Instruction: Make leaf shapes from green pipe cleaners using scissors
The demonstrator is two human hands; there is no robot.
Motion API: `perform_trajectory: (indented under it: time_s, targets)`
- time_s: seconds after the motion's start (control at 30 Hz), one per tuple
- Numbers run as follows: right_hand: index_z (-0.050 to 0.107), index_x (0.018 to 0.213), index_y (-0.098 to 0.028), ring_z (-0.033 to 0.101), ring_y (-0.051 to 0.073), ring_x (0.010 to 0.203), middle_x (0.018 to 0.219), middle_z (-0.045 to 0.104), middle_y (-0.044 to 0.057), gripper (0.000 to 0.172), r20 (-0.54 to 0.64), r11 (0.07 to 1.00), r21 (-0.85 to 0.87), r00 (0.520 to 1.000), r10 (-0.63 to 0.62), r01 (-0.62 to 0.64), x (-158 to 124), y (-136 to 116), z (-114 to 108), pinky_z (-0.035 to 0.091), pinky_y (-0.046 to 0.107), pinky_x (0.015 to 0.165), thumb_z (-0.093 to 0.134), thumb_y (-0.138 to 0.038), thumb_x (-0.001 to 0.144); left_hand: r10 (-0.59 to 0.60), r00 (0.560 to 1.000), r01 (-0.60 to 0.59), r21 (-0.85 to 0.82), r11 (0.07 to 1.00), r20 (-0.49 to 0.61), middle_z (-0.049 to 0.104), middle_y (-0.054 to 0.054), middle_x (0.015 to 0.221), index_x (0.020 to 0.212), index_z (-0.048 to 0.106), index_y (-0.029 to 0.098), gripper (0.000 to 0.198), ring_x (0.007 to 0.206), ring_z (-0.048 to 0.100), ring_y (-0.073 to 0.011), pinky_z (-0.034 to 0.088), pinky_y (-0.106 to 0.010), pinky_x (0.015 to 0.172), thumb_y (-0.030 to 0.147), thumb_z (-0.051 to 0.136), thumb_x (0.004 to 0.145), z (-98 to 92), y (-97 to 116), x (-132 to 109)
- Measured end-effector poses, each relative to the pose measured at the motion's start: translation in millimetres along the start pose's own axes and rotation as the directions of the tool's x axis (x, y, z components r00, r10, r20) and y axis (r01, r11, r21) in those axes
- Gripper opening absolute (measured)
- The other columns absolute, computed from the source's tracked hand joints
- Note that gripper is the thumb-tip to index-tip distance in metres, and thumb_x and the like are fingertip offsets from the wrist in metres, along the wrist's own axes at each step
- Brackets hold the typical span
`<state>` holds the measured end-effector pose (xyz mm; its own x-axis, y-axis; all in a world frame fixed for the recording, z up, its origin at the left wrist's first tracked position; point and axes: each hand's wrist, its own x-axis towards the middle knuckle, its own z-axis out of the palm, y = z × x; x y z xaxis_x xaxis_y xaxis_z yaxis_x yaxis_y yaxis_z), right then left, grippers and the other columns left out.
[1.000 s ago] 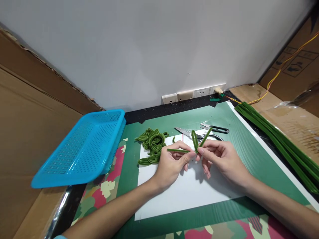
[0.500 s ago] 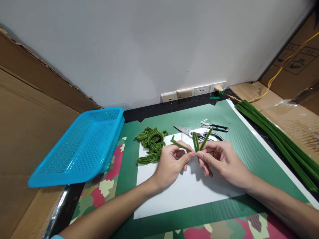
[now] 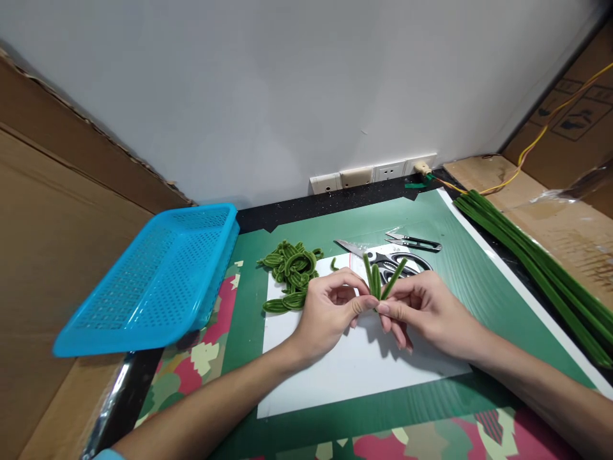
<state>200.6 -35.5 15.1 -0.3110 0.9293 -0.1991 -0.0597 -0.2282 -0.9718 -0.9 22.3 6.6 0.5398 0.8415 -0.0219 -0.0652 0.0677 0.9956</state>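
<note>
The left hand and the right hand meet over the white sheet, each pinching the base of a fuzzy green stem between thumb and forefinger, the thumb tips just beside each other. The stem stands up from the pinch: a straight strand on the left, a narrow loop in the middle, a second strand leaning right.

Left of the hands, a pile of green loops overlaps the sheet's far left corner, with a short curled offcut to its right. Scissors lie beyond the hands, blades pointing left; black snips rest farther back to the right. A green mat under the sheet covers much of the black worktop.

On the far left sits a blue basket; on the right, a bundle of long green stems. The carton at the far right carries dark printed symbols in outlined panels, too dim to read. A plug sits in the rightmost of the wall sockets.
</note>
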Motion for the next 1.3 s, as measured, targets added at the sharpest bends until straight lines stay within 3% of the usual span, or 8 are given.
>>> perform_trajectory:
  time_s: [0.27,0.43,0.53,0.6,0.73,0.87,1.07,1.3]
  targets:
    - [0.067,0.070,-0.019,0.058,0.012,0.048,0.052,0.064,-0.001,0.046,-0.046,0.973,-0.219,0.995,-0.086,0.074,3.2,1.4,2.5,0.043,0.023,0.052,0.065,-0.050,0.104,-0.064,0.998,0.065,0.034,0.997,-0.023,0.067,-0.001,0.085,0.085,0.078,0.014,0.023,0.047,0.057,-0.0050,0.043,-0.016,0.041,0.033,0.093,0.083,1.7,8.3,0.5]
    - [0.073,0.079,-0.019,0.057,0.011,0.051,0.056,0.062,-0.003,0.029,-0.023,0.927,-0.326,0.979,-0.205,0.186,6.1,-3.2,-2.3,0.043,0.022,0.055,0.061,-0.027,0.104,-0.077,0.997,0.076,0.067,0.995,0.009,0.067,-0.002,0.087,0.088,0.073,0.014,0.029,0.048,0.058,-0.0058,0.040,-0.017,0.040,0.041,0.084,0.092,0.2,10.1,3.0]
    - [0.074,0.082,-0.019,0.058,0.010,0.052,0.062,0.064,-0.004,0.022,-0.088,0.963,-0.204,0.977,-0.195,0.174,6.5,-2.1,-5.5,0.045,0.022,0.054,0.070,-0.031,0.099,-0.125,0.991,0.121,0.085,0.989,0.049,0.065,0.001,0.070,0.093,0.067,0.015,0.031,0.046,0.055,-0.0068,0.037,-0.017,0.041,0.044,0.078,0.097,-2.7,5.8,3.4]
    - [0.074,0.083,-0.018,0.061,0.011,0.052,0.064,0.065,-0.003,0.027,-0.132,0.986,-0.059,0.978,-0.164,0.158,7.7,-2.0,-5.8,0.048,0.023,0.052,0.079,-0.042,0.094,-0.158,0.984,0.149,0.100,0.984,0.080,0.064,0.002,0.059,0.099,0.063,0.016,0.031,0.043,0.050,-0.0069,0.034,-0.016,0.042,0.045,0.074,0.101,-4.0,3.9,3.1]
    - [0.069,0.075,-0.017,0.064,0.013,0.048,0.057,0.065,-0.002,0.040,-0.150,0.981,0.126,0.980,-0.130,0.150,12.8,-0.6,-2.6,0.051,0.023,0.049,0.087,-0.051,0.084,-0.179,0.977,0.165,0.114,0.980,0.117,0.061,0.005,0.063,0.102,0.060,0.016,0.029,0.040,0.056,-0.0074,0.029,-0.017,0.040,0.043,0.073,0.102,-3.9,2.7,2.6]
    - [0.069,0.073,-0.016,0.064,0.013,0.047,0.054,0.066,-0.001,0.040,-0.184,0.971,0.157,0.971,-0.151,0.181,17.4,8.2,-0.3,0.052,0.022,0.048,0.090,-0.049,0.081,-0.174,0.976,0.159,0.121,0.980,0.131,0.059,0.004,0.077,0.097,0.058,0.017,0.028,0.042,0.062,-0.0074,0.029,-0.017,0.040,0.042,0.070,0.104,-3.8,-0.8,2.1]
    - [0.071,0.075,-0.015,0.063,0.012,0.044,0.059,0.069,-0.001,0.037,-0.235,0.930,0.279,0.956,-0.173,0.237,23.7,5.3,4.2,0.053,0.021,0.043,0.096,-0.042,0.074,-0.169,0.972,0.150,0.122,0.981,0.165,0.060,0.004,0.074,0.095,0.056,0.018,0.031,0.040,0.051,-0.0029,0.028,-0.015,0.041,0.046,0.065,0.106,-3.3,3.8,0.9]
    - [0.070,0.086,-0.016,0.068,0.014,0.051,0.066,0.073,0.002,0.031,-0.248,0.917,0.274,0.943,-0.223,0.290,31.8,12.7,7.4,0.058,0.025,0.051,0.087,-0.042,0.086,-0.175,0.977,0.160,0.123,0.979,0.124,0.064,0.002,0.074,0.107,0.061,0.017,0.027,0.041,0.048,-0.0036,0.029,-0.016,0.042,0.044,0.060,0.109,-2.3,3.6,1.7]
